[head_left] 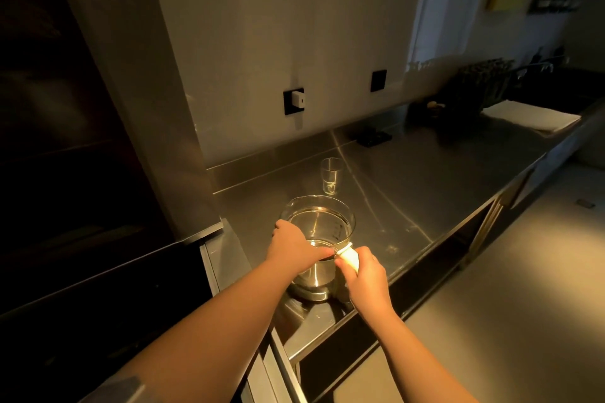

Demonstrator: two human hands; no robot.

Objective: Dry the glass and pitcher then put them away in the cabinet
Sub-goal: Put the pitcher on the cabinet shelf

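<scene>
Right hand curled round pitcher handle, left hand gripping rim

One pitcher, one glass, two hands, two wall outlets and one folded white cloth are being counted on and around the surface.

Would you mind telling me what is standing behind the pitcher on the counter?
A clear drinking glass stands upright behind the pitcher, apart from it, on the steel counter. The hands cover the pitcher's near rim, so what lies there cannot be seen.
</scene>
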